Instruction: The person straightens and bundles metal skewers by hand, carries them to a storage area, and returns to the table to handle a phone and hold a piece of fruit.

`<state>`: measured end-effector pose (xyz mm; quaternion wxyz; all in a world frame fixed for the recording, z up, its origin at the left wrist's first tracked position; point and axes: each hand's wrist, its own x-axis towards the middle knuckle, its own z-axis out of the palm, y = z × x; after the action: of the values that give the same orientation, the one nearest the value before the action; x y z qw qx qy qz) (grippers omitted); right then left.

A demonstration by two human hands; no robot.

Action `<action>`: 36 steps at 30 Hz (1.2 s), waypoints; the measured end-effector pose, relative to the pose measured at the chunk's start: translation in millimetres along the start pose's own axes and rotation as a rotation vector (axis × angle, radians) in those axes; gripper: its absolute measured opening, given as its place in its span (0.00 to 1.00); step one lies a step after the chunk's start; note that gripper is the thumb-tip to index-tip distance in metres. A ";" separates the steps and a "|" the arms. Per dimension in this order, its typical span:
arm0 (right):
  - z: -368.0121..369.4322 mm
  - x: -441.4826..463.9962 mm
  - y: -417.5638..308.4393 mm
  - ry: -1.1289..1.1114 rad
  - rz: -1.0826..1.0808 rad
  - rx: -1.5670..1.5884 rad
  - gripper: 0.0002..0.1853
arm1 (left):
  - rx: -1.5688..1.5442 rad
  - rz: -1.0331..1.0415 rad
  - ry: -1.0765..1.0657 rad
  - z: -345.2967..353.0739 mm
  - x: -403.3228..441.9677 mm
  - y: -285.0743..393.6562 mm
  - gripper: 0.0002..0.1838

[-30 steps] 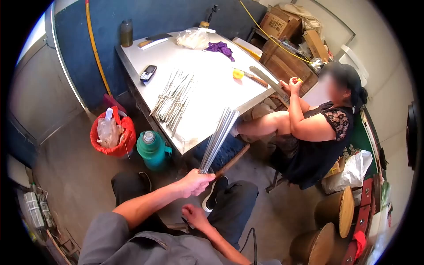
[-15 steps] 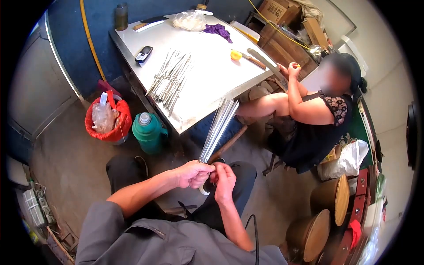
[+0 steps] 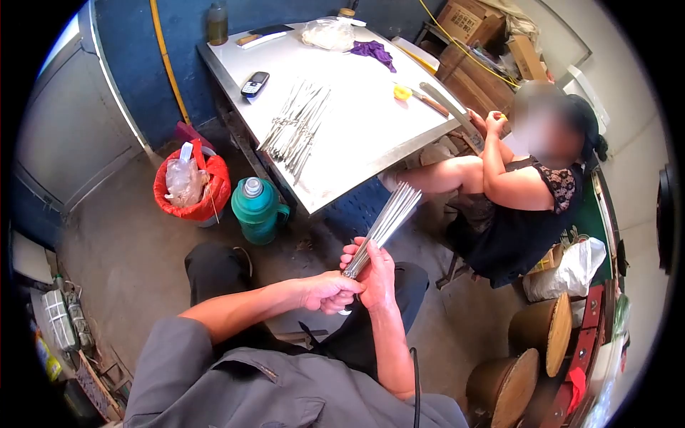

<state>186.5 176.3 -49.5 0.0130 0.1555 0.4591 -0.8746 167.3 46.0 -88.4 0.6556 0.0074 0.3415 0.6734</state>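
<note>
A bundle of thin metal rods [image 3: 389, 222] slants up and to the right, near the table's front corner. My left hand [image 3: 332, 292] is wrapped round its lower end. Against the bundle's right side, just above, lies my right hand [image 3: 374, 274], its fingers curled partly round the rods. More metal rods [image 3: 296, 128] are spread in a loose pile on the white table [image 3: 357, 153]. Beyond the pile, a mobile phone [image 3: 255, 85] rests near the table's left edge.
A person [image 3: 528, 171] sits at the table's right. On the floor stand a teal flask [image 3: 256, 211] and a red-lined bin [image 3: 191, 189]. A long blade [image 3: 444, 103], a yellow item [image 3: 402, 92], a purple cloth [image 3: 373, 51] and a plastic bag [image 3: 327, 33] lie on the table.
My right hand has risen from my lap to the bundle and now rests along the rods. The bundle, still in my left hand, has tilted further right. The camera view has shifted slightly.
</note>
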 end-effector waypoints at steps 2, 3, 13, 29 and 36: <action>0.8 -0.6 -0.5 0.021 -0.012 -0.040 0.16 | 0.009 0.002 0.004 0.9 -1.4 1.9 0.24; 1.3 -1.4 -1.0 0.044 -0.027 -0.080 0.16 | 0.009 -0.003 0.000 0.8 -1.7 2.4 0.24; 4.2 -0.4 -10.1 -0.077 0.019 -0.005 0.15 | 0.084 -0.057 -0.071 4.4 -5.6 2.1 0.25; -9.3 17.1 -11.9 0.084 0.058 0.131 0.19 | 0.038 0.301 0.042 5.1 1.4 -7.4 0.15; -4.9 4.3 7.6 0.033 -0.035 -0.015 0.23 | 0.042 0.363 0.101 2.0 -6.2 1.0 0.16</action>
<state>184.9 176.4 -59.4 -0.0086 0.1620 0.4684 -0.8685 168.2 41.5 -83.7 0.5051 0.0487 0.3809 0.7729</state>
